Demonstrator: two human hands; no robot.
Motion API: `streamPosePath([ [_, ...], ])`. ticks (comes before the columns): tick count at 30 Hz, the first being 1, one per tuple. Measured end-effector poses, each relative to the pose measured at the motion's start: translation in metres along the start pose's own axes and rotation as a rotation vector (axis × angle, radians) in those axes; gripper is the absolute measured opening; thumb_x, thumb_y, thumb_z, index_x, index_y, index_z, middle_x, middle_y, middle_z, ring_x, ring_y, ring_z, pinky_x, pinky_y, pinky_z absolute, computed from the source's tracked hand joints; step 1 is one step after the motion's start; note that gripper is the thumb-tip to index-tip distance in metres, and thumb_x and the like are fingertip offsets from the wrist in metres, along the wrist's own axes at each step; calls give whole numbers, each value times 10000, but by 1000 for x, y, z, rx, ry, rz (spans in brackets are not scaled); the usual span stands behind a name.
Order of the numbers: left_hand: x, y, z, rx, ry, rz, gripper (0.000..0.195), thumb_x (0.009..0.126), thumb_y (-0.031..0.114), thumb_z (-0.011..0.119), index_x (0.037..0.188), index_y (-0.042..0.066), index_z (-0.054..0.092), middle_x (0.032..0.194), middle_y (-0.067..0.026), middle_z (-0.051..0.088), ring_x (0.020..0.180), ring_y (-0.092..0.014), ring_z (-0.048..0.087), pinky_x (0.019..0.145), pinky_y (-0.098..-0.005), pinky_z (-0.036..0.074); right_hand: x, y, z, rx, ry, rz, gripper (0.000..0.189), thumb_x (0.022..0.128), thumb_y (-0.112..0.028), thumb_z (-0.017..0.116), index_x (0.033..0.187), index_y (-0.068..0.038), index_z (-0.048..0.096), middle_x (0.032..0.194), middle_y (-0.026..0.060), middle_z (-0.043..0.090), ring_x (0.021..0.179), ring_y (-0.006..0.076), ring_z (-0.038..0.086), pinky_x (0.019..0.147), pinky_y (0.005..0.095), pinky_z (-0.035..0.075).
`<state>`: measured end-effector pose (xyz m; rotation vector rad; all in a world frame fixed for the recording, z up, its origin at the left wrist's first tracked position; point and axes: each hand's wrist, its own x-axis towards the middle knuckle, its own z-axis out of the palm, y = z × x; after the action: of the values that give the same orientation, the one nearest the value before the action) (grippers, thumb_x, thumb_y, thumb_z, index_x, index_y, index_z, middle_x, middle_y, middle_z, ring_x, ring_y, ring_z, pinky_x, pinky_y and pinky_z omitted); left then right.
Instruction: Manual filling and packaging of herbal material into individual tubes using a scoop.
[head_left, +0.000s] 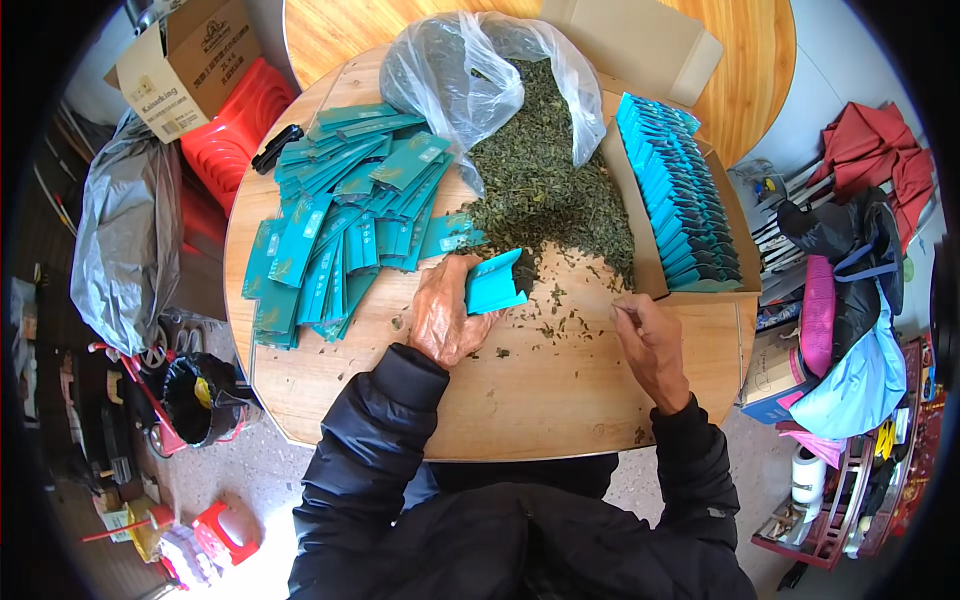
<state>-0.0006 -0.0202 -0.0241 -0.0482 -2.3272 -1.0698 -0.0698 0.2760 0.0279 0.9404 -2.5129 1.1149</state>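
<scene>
My left hand (448, 315) is closed around a teal foil pouch (492, 285), its open mouth turned to the right beside the heap of dried tea leaves (551, 165). To the right, my right hand (649, 337) rests low over the table with thumb and fingertips together; I make out nothing held in them. Loose leaf bits lie on the wood between both hands. Many flat teal pouches (352, 217) are piled left of the heap. A cardboard box (651, 255) on the right holds a tight row of teal pouches (675, 195) with their dark mouths showing.
A clear plastic bag (442, 82) lies open over the heap's back. Near the table's left edge is a black object (277, 148), perhaps a stapler. Red plastic stools (236, 131) and a carton (184, 71) stand left; a lined bin (199, 401) is on the floor.
</scene>
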Motion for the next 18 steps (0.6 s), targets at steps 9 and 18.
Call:
streamPosePath([
  [9,3,2,0,15,-1,-12,558,800,238,912,1192,-7,599,1040,-254,703,968,-457,688,852,-505,547,56,16,28,-41,69,-126,32,1013,-29,664,1027,-7,647,787,138,651,663,219,618,635,329,497],
  [18,2,1,0,35,9,17,543,802,231,905,1188,-2,603,1038,-248,706,964,-456,690,850,-501,550,50,13,31,-21,121,-123,49,1000,-32,695,1017,-3,659,826,144,660,685,230,630,648,324,504],
])
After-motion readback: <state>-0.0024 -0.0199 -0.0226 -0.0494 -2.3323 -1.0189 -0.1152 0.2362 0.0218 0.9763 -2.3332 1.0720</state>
